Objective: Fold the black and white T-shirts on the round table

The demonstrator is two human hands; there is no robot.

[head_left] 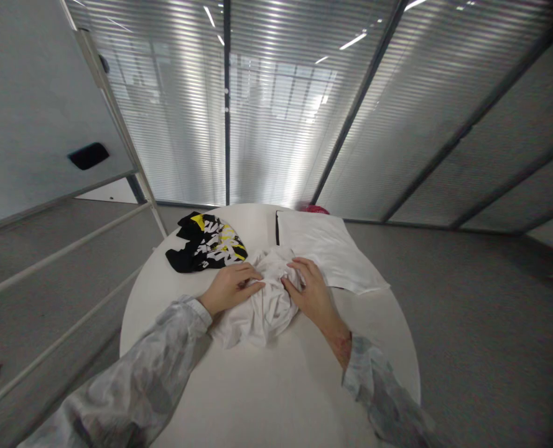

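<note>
A crumpled white cloth (269, 305) lies heaped in the middle of the round white table (257, 398); its folds hide what kind of piece it is. My left hand (232, 287) is at its left side, thumb and fingers closing on a fold. From the right, my right hand (311, 292) has its curved fingers and thumb around another bunch of the fabric. Both hands touch the cloth, with a short gap between them.
A black garment with white and yellow print (208, 242) lies at the back left of the table. Flat white fabric with a dark edge (332, 249) covers the back right. Something red (316, 210) shows behind it. A whiteboard frame (112, 118) stands left, glass partitions with blinds (276, 124) behind.
</note>
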